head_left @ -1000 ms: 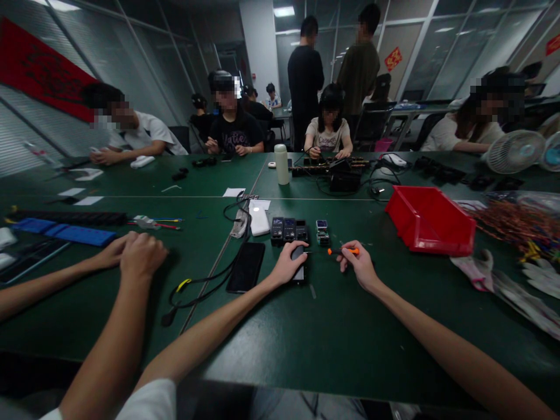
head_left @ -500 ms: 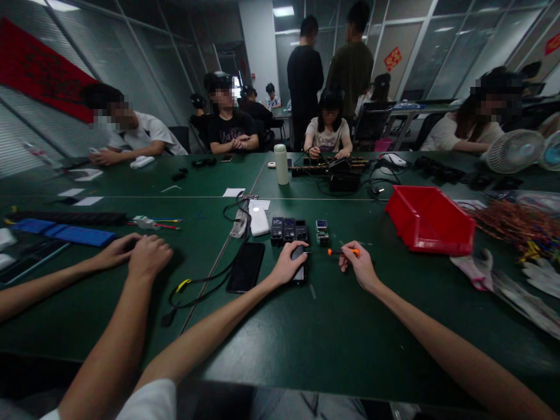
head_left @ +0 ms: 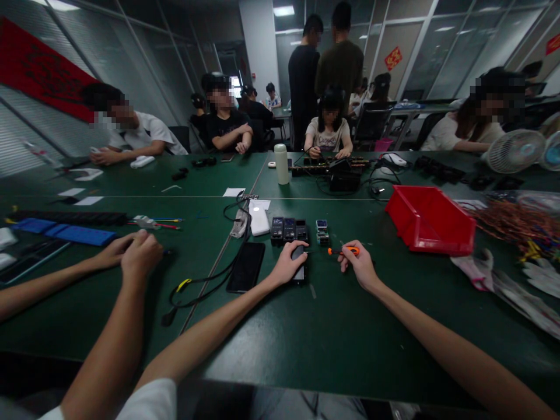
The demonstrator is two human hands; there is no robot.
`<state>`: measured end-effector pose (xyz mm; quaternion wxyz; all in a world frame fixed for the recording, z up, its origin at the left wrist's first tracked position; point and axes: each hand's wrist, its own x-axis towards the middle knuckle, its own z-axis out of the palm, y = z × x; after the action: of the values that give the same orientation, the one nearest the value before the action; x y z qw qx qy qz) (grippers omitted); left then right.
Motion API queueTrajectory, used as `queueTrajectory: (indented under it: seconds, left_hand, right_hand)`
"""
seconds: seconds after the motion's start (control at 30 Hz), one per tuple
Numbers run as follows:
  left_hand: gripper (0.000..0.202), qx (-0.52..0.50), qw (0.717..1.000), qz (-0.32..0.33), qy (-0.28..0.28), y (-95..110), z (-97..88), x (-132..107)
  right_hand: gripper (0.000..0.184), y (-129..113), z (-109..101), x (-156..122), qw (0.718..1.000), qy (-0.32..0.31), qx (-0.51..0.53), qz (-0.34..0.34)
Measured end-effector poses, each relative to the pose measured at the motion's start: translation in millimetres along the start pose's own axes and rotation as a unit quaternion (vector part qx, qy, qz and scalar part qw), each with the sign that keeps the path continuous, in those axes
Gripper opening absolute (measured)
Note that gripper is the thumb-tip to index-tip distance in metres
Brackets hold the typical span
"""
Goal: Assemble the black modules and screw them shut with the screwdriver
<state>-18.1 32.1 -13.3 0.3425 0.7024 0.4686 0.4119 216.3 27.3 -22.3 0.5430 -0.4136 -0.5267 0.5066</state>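
Observation:
My left hand (head_left: 289,262) is closed around a small dark box-shaped device (head_left: 299,273) on the green table, its fingers partly covering it. In my right hand (head_left: 359,261) is a screwdriver (head_left: 338,252) with an orange and black handle, gripped near its end. Its thin shaft points left at the device's right side; whether the tip touches cannot be made out. Just beyond my left hand, three dark modules (head_left: 289,228) stand side by side. Small circuit boards with a screen (head_left: 322,231) sit to their right.
A black phone (head_left: 245,267), black cable (head_left: 205,297) and white power bank (head_left: 259,220) lie left of my hands. To the right stands a red bin (head_left: 431,233), with gloves (head_left: 494,280) near it. A co-worker's hands (head_left: 142,256) are at the far left. A pale bottle (head_left: 281,165) stands ahead.
My hands, the device and the screwdriver look almost unmoved. The co-worker's hands on the left have shifted slightly left. Across the table, a seated person's arms have moved, and the standing people shifted.

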Motion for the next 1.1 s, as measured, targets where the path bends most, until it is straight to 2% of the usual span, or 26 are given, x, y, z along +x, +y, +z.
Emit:
queueTrajectory:
  seconds: [0.27,0.43,0.63,1.1]
  left_hand:
    - [0.027,0.004,1.0,-0.004,0.0,2.3,0.2,0.0]
    - [0.027,-0.002,1.0,0.003,0.001,1.1,-0.2,0.3]
    - [0.027,0.003,1.0,0.003,0.001,-0.2,-0.1,0.4]
    - [0.027,0.001,1.0,-0.005,0.002,4.1,-0.3,0.2]
  right_hand:
    - [0.028,-5.3,1.0,-3.0,0.999,-0.002,-0.017,0.032]
    - [0.026,-1.3,0.8,-0.5,1.0,0.01,0.003,0.003]
    - [0.027,2.3,-0.4,1.2,1.0,0.003,0.014,-0.001]
    - [0.028,0.3,-1.5,-2.2,0.999,-0.002,-0.02,0.029]
